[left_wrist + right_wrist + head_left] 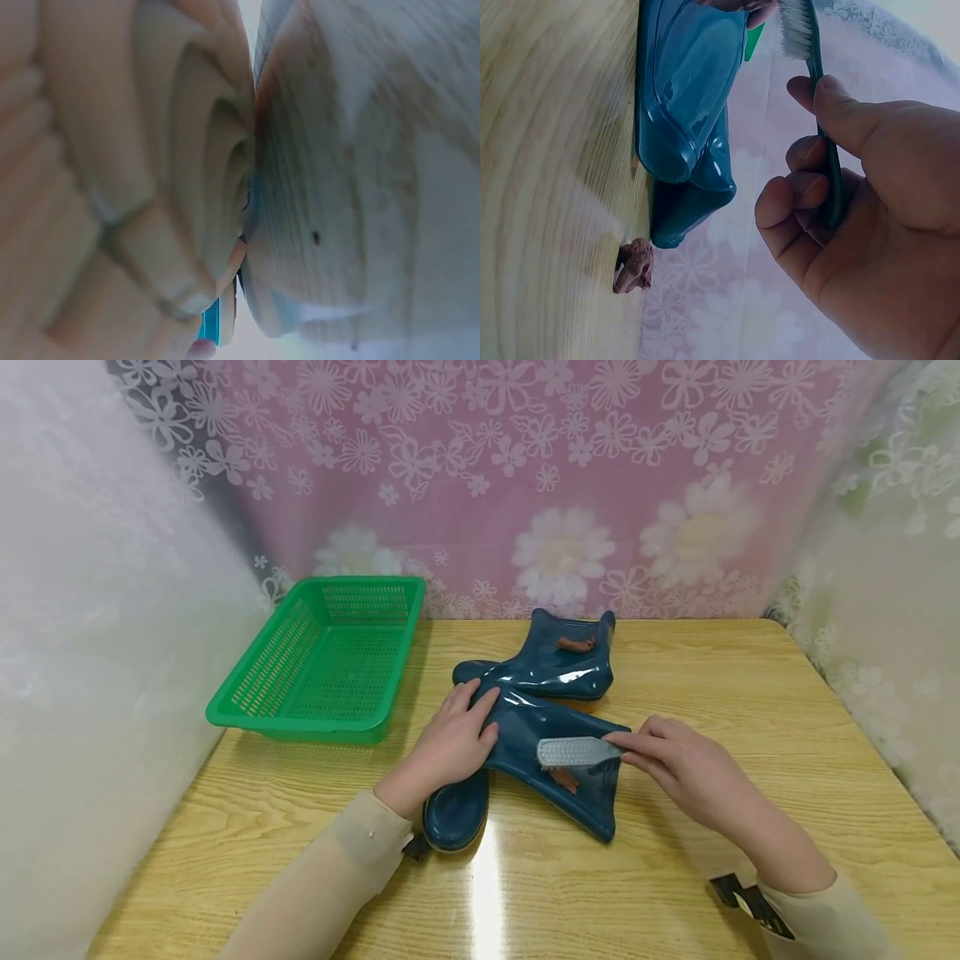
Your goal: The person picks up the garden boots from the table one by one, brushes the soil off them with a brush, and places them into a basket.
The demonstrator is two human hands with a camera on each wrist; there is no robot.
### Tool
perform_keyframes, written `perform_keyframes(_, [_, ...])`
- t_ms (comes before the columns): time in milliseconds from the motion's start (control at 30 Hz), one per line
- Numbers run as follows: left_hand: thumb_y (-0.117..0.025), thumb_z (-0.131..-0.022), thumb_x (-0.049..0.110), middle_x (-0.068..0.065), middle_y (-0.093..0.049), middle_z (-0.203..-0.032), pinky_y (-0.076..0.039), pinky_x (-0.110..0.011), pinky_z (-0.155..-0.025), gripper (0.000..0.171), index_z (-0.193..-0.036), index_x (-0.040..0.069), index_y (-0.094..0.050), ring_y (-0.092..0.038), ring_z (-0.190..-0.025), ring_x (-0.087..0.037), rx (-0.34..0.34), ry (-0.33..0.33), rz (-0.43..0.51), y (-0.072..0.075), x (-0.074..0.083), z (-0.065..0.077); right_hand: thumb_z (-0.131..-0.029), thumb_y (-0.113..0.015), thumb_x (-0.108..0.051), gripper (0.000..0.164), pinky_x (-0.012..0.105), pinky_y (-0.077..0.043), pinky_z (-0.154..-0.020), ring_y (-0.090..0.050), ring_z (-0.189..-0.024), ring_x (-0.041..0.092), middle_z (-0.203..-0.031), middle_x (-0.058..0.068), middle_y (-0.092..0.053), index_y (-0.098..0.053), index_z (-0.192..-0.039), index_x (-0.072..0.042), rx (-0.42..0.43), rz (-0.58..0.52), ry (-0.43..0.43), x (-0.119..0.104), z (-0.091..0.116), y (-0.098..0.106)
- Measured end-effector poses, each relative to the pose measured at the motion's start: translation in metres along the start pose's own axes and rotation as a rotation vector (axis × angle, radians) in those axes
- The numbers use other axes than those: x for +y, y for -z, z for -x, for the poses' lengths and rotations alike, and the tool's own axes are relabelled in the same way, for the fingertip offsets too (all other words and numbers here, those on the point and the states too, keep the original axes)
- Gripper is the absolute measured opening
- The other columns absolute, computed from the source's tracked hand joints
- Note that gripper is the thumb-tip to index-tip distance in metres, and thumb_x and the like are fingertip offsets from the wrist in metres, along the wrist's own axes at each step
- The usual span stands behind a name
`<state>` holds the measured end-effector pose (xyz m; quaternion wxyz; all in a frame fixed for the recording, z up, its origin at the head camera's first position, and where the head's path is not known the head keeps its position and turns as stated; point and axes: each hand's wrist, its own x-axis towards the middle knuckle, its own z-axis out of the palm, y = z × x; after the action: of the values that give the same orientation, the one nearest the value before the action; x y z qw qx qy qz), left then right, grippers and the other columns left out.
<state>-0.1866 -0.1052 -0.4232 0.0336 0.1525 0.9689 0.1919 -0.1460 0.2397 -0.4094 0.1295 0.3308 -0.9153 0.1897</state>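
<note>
Two glossy dark-blue rubber boots lie on their sides on a wooden table in the head view. My left hand (453,739) rests across the ankle of the near boot (525,727), its fingers spread over the rubber. In my right hand (678,768) the thumb and fingers grip the handle of a grey scrub brush (573,751), its head over that boot's shaft. The right wrist view shows the brush's pale bristles (796,30). A brown smear (565,779) shows on the near shaft, another on the far boot (566,668). The left wrist view is mostly sleeve and table.
A green plastic basket (408,602) with perforated walls stands at the back left. The wooden table (750,693) runs back to a pink floral curtain (465,527). In the right wrist view, a brown lump (635,266) shows beyond the boots.
</note>
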Motion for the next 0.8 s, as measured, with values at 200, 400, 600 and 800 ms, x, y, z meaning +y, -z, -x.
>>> perform_keyframes(200, [-0.049, -0.119, 0.037, -0.014, -0.019, -0.183, -0.022, -0.065, -0.130, 0.061, -0.176, 0.021, -0.034, -0.014, -0.169, -0.040, -0.006, 0.011, -0.031, 0.000, 0.001, 0.001, -0.100, -0.081, -0.006, 0.035, 0.027, -0.040, -0.062, -0.044, -0.074, 0.006, -0.091, -0.012, -0.055, -0.082, -0.132, -0.020, 0.028, 0.021, -0.015, 0.011, 0.004, 0.003])
perform_keyframes(400, [-0.049, -0.119, 0.037, -0.012, -0.018, -0.183, -0.019, -0.067, -0.131, 0.061, -0.176, 0.022, -0.033, -0.013, -0.169, -0.038, -0.014, 0.015, -0.057, 0.000, 0.002, 0.001, -0.100, -0.080, -0.007, 0.035, 0.027, -0.038, -0.061, -0.041, -0.072, 0.005, -0.090, -0.012, -0.055, -0.081, -0.133, -0.019, 0.019, 0.038, -0.041, 0.024, 0.011, 0.010])
perform_keyframes(600, [-0.048, -0.119, 0.038, -0.012, -0.019, -0.183, -0.020, -0.066, -0.131, 0.061, -0.176, 0.021, -0.033, -0.014, -0.169, -0.038, -0.008, 0.016, -0.072, -0.001, 0.002, 0.001, -0.098, -0.082, -0.003, 0.036, 0.027, -0.035, -0.058, -0.038, -0.068, 0.003, -0.088, -0.013, -0.054, -0.081, -0.132, -0.015, 0.044, 0.046, -0.054, 0.040, 0.019, 0.017])
perform_keyframes(800, [-0.049, -0.119, 0.037, -0.013, -0.019, -0.183, -0.020, -0.066, -0.130, 0.061, -0.176, 0.021, -0.034, -0.015, -0.168, -0.040, 0.000, 0.011, -0.073, -0.002, 0.001, 0.001, -0.100, -0.078, 0.000, 0.037, 0.028, -0.034, -0.059, -0.039, -0.070, 0.008, -0.090, -0.008, -0.057, -0.078, -0.136, -0.008, 0.092, 0.040, -0.104, 0.041, 0.019, 0.022])
